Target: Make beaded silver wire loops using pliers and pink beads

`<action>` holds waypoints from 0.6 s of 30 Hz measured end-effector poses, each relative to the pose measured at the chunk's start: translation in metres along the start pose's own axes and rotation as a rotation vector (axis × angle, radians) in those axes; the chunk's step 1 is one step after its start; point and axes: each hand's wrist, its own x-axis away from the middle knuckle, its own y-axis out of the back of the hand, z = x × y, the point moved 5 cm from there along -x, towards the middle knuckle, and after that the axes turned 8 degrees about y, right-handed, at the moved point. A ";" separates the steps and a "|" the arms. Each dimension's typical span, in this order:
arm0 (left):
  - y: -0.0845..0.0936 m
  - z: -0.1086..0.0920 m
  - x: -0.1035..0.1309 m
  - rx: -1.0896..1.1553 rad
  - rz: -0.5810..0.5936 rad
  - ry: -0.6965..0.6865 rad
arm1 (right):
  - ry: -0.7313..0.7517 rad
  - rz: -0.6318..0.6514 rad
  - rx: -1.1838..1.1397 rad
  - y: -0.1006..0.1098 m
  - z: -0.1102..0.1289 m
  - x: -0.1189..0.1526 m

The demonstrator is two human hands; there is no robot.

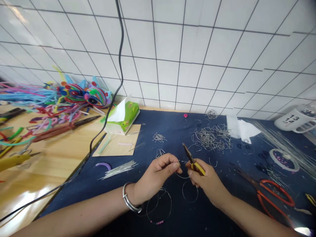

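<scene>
My left hand (161,174), with a silver bangle on its wrist, pinches one end of a thin curved wire (183,177) over the dark blue cloth. Opposite it, my right hand (206,179) is closed around yellow-handled pliers (197,167), whose dark jaws point up and away. The wire's other end reaches the fingers of my right hand. Below the hands lie a thin wire ring (190,201) and a larger loop with pink beads (160,222). Small bent wires (160,152) lie just beyond my left hand.
A tangled wire pile (209,138) lies beyond the pliers. Orange-handled scissors (276,194) and a white mug (296,121) are at right. At left are a tissue pack (125,120), straight wires (119,169), a black cable (120,59) and colourful pipe cleaners (27,95).
</scene>
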 end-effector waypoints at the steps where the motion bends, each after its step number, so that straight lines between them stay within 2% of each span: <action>1: -0.002 0.000 0.001 0.063 0.027 0.014 | -0.002 -0.002 -0.058 0.000 -0.002 0.000; 3: -0.006 0.000 0.002 0.110 0.072 0.038 | 0.025 -0.008 -0.166 0.000 -0.001 0.000; 6: -0.009 0.001 0.002 0.004 0.085 0.064 | 0.093 -0.001 -0.260 0.003 0.006 0.000; 12: -0.008 0.007 0.000 -0.174 0.053 0.090 | 0.120 0.039 -0.117 0.002 0.017 0.000; 15: -0.007 0.010 -0.001 -0.099 0.022 0.104 | 0.115 -0.009 -0.069 0.003 0.014 -0.001; 18: -0.002 0.016 -0.003 0.101 -0.048 0.153 | 0.112 -0.102 -0.120 0.008 0.007 -0.003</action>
